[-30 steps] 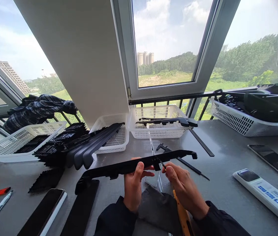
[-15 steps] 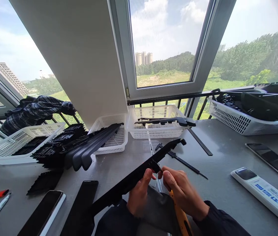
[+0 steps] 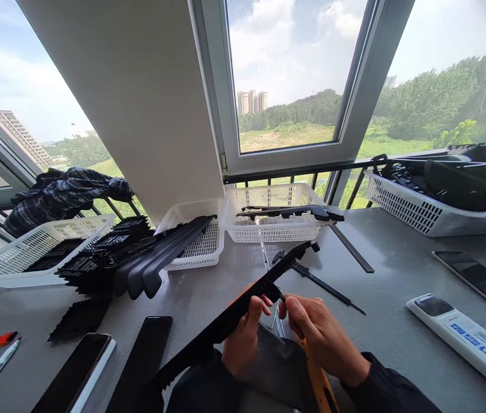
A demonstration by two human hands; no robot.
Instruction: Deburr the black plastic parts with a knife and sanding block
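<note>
My left hand grips a long black plastic strip near its middle. The strip slants from my lap at lower left up to the far right, its tip near the white basket. My right hand pinches a small black piece at the strip's middle clip, fingertips touching the left hand's. A yellow-orange tool handle lies under my right wrist, over a grey cloth.
White baskets with black strips stand along the window, another at right. A stack of black parts lies left. Phones, a white remote and a thin black rod rest on the grey table.
The strip has swung from lying level across the table to a steep slant, its left end dropping towards my lap. Both hands stayed at its middle.
</note>
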